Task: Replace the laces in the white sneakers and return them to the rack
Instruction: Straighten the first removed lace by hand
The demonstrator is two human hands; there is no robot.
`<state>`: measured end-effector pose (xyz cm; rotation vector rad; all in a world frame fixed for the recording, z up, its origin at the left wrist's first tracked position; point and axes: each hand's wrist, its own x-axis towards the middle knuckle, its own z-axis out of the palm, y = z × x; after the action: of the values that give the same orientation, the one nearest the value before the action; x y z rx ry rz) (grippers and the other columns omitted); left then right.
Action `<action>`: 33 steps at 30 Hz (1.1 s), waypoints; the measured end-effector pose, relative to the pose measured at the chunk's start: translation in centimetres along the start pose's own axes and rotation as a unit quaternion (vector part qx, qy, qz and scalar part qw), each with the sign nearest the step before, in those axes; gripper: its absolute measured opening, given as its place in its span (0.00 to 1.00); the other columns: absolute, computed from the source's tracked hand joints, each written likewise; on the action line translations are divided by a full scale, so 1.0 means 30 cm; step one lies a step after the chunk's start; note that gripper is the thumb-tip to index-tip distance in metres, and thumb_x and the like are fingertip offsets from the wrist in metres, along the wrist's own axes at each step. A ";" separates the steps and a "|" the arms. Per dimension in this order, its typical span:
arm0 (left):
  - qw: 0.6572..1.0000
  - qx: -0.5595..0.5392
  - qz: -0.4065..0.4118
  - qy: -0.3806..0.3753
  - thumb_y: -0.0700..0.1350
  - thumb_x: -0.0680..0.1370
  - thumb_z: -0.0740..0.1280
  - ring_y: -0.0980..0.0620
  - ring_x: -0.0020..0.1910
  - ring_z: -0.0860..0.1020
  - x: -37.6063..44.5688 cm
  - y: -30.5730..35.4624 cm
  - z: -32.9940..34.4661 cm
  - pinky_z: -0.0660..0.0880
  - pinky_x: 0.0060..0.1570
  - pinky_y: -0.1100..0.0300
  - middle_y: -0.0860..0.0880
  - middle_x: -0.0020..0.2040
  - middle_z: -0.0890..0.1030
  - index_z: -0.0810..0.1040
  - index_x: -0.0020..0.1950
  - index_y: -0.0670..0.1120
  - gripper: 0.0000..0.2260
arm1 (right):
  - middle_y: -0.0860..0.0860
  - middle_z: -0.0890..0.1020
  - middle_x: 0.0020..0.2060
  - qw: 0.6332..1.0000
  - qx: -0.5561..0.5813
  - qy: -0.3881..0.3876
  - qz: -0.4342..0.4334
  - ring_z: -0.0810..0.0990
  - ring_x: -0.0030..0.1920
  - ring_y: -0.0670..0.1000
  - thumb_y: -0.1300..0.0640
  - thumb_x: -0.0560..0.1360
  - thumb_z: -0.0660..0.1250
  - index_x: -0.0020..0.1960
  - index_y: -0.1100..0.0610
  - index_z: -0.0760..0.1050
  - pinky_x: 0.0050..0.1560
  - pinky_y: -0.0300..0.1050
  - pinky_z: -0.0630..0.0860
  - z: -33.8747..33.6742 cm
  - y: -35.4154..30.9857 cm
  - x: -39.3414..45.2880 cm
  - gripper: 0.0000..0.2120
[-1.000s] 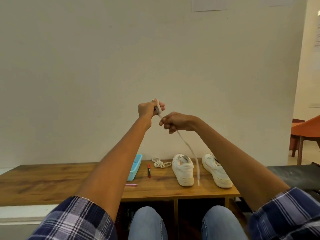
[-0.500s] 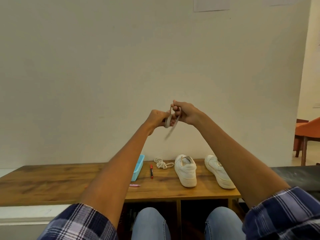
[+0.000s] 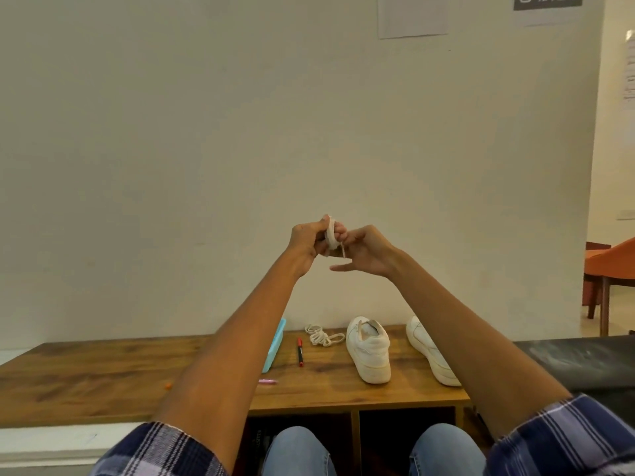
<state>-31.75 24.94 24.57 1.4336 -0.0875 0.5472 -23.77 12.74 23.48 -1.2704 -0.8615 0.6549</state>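
Hands met at chest height: left hand (image 3: 307, 242) gripped a coiled flat white lace (image 3: 332, 237), right hand (image 3: 365, 253) pinching its tail; two laceless white leather sneakers (image 3: 370, 352) stood at five o'clock on the wooden rack top (image 3: 103, 376).

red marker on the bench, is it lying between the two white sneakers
No, the red marker lies left of both white sneakers, between the blue box and a loose lace.

Red pen (image 3: 300, 352), blue tray (image 3: 276, 344), perhaps pink marker (image 3: 268, 381), orange chair (image 3: 615, 262).

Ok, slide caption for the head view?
Left hand holds a wound lace; right hand tucks its end.
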 end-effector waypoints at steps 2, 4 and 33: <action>1.000 -0.008 0.004 0.016 0.43 0.80 0.60 0.52 0.33 0.82 0.002 0.004 -0.008 0.78 0.41 0.62 0.48 0.34 0.83 0.80 0.41 0.39 0.13 | 0.54 0.80 0.46 0.999 -0.029 -0.021 0.021 0.79 0.46 0.50 0.63 0.76 0.54 0.49 0.59 0.75 0.62 0.57 0.69 -0.003 0.005 0.001 0.11; 0.999 -0.022 0.011 0.045 0.42 0.81 0.60 0.51 0.34 0.82 0.009 0.008 -0.022 0.79 0.43 0.61 0.46 0.34 0.83 0.80 0.41 0.38 0.14 | 0.51 0.81 0.43 0.993 -0.100 -0.022 0.051 0.77 0.39 0.47 0.61 0.79 0.56 0.53 0.58 0.75 0.59 0.52 0.72 0.003 0.009 0.002 0.09; 0.997 0.013 -0.078 0.012 0.34 0.80 0.53 0.43 0.43 0.82 -0.024 -0.076 -0.064 0.79 0.44 0.59 0.38 0.46 0.81 0.73 0.58 0.33 0.12 | 0.58 0.82 0.43 0.887 -0.415 0.146 -0.142 0.77 0.37 0.47 0.76 0.70 0.55 0.51 0.66 0.81 0.35 0.34 0.73 0.099 -0.011 0.044 0.19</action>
<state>-31.95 26.46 21.93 1.4443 0.0504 0.4379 -25.57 15.34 24.27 -1.8889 -1.0873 -0.1941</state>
